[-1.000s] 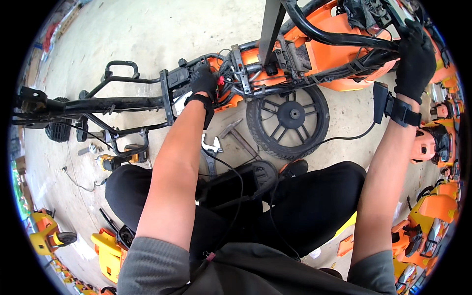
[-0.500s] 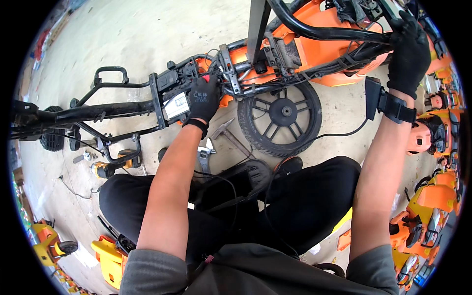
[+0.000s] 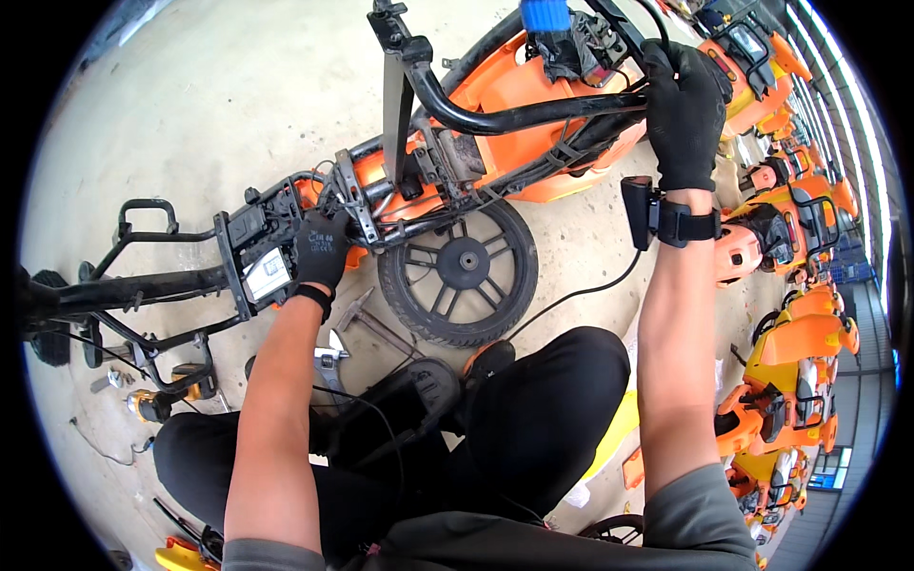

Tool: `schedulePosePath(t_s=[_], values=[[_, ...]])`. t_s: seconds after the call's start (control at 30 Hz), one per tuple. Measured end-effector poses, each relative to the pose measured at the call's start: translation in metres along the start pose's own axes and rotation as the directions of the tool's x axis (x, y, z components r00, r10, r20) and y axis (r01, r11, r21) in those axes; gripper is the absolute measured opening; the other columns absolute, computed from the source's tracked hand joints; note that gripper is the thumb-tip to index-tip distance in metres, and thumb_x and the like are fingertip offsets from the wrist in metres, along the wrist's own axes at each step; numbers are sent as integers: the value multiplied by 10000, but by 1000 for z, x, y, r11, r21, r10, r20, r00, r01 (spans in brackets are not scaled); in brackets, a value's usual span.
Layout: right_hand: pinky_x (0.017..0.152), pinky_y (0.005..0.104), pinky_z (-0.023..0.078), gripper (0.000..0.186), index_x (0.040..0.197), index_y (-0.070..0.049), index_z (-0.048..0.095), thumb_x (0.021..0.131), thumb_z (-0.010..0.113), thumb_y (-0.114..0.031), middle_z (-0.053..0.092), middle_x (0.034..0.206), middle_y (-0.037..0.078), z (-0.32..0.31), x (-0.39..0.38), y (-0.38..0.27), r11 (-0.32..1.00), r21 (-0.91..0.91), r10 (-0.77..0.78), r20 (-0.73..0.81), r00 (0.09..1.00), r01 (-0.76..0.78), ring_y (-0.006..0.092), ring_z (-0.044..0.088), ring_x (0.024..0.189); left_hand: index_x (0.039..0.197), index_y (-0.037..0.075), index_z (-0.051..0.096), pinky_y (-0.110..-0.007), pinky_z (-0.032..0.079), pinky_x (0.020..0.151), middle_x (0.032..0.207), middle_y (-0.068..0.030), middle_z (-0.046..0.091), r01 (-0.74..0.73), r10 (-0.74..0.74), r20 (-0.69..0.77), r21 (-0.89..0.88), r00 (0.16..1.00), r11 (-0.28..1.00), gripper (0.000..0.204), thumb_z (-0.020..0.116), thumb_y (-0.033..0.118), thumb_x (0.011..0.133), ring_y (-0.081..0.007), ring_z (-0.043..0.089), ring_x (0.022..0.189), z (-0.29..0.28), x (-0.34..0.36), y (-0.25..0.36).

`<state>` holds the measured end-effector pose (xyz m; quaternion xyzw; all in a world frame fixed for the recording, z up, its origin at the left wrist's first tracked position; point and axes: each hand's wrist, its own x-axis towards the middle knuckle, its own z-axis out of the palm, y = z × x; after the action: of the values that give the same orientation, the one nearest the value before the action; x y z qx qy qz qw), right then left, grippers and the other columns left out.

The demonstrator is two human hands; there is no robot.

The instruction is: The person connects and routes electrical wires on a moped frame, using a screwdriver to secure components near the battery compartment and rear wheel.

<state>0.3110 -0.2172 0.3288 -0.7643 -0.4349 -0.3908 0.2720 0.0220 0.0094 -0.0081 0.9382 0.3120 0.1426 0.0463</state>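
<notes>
An orange and black scooter frame (image 3: 143, 285), stripped of panels, lies across in front of me. My left hand (image 3: 321, 249), in a black glove, is closed low among the cables at its middle. What its fingers hold is hidden. Just left of that hand sits a box with a white label (image 3: 268, 276). My right hand (image 3: 685, 119), also gloved, is wrapped round the end of a bent black frame tube (image 3: 533, 116). On my right wrist is a strapped black device (image 3: 657, 217) with a cable. A spoked wheel (image 3: 464, 269) shows below the frame.
A hammer (image 3: 379, 325), an adjustable wrench (image 3: 329, 360) and a yellow power drill (image 3: 150, 404) lie on the floor near my knees. A black plastic part (image 3: 424, 388) is between my legs. Several orange scooters (image 3: 800, 333) stand along the right.
My view has swung right, so the frame and both hands appear further left. The small red thing at my left fingertips no longer shows. My right hand keeps its hold on the tube.
</notes>
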Motion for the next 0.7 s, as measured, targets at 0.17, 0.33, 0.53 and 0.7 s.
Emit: schedulePosePath(t_s=[0.17, 0.33, 0.53, 0.7], values=[[749, 342, 516, 290, 1069, -80, 739, 958, 642, -330, 731, 881, 112, -10, 17, 14, 965, -260, 92, 244, 965, -26, 232, 707, 830, 1016, 174, 693, -456, 539, 701, 897, -194, 629, 1, -1, 4, 32, 1000, 999, 187, 700, 161, 829, -355, 649, 853, 1, 2, 1], [722, 311, 520, 273, 1114, -93, 731, 961, 649, -305, 739, 869, 69, -10, 25, 18, 962, -272, 38, 270, 962, 38, 172, 702, 769, 1003, 163, 693, -470, 523, 746, 875, -186, 630, -52, 52, 13, 25, 999, 998, 191, 715, 154, 813, -364, 644, 857, -6, 5, -1], [714, 295, 517, 221, 1098, -72, 722, 960, 666, -234, 712, 843, 69, -3, 4, 18, 993, -8, -112, 237, 965, 117, 152, 678, 767, 905, 146, 693, -481, 508, 738, 807, -152, 664, -118, 120, 15, -86, 993, 989, 115, 715, 140, 793, -357, 643, 850, -8, 8, -11], [702, 301, 503, 174, 1045, -35, 700, 970, 660, -187, 665, 814, 90, -12, 11, 10, 992, 51, -125, 424, 897, 114, 157, 633, 742, 915, 121, 681, -501, 512, 720, 822, -161, 659, -138, 139, 5, -113, 990, 984, 133, 716, 143, 789, -383, 642, 829, -10, 10, -18]])
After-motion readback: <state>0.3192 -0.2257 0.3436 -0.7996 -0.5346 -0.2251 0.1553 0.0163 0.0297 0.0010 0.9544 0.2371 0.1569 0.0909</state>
